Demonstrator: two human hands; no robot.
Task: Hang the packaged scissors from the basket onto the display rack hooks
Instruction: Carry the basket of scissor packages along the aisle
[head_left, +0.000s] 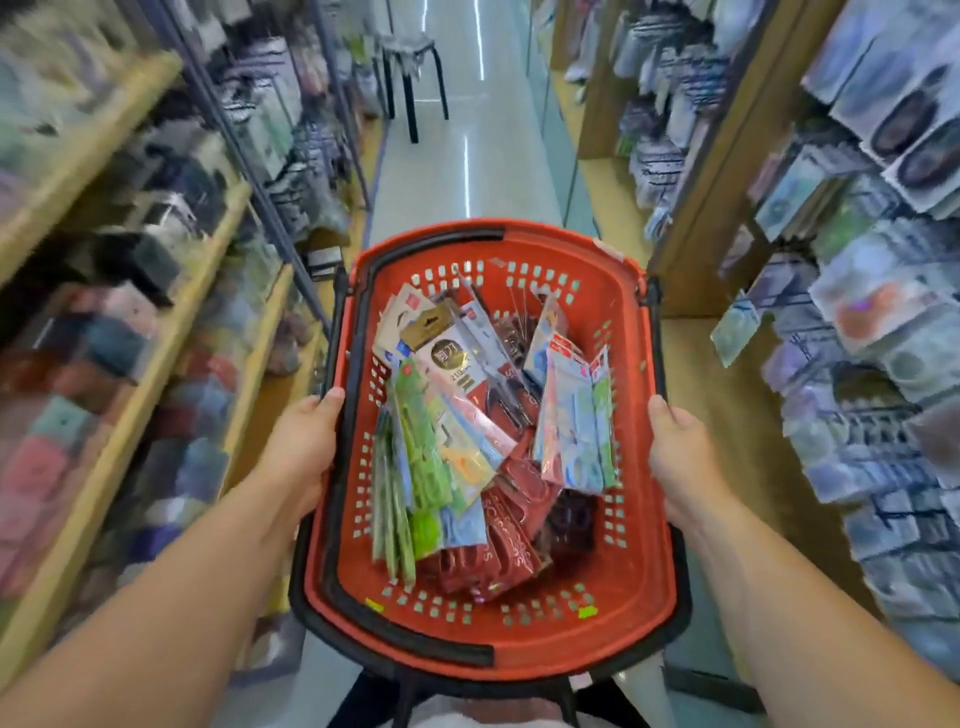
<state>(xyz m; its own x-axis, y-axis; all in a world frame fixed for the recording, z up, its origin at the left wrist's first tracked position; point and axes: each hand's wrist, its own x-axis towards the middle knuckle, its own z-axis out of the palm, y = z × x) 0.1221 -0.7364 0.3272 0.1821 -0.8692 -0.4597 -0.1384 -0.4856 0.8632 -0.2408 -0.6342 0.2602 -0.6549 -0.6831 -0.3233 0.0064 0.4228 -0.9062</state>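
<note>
2 hands clasp my oval red plastic basket (639, 545) by its perforated sides, left hand (304, 441) and right hand (680, 457) gripping opposite rims. Glossy, flat packaged scissors (467, 441) lie heaped inside, long axes mostly pointing away from me.

Scissor packs (467, 441) lay piled in the basket (644, 519), a hand at each side. Shelves (130, 322) stood left and right, a stool (413, 62) ahead down the aisle.

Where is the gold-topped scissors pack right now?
In the head view, the gold-topped scissors pack lies atop the pile in the red basket, toward its far-left part, next to the green packs.
</note>
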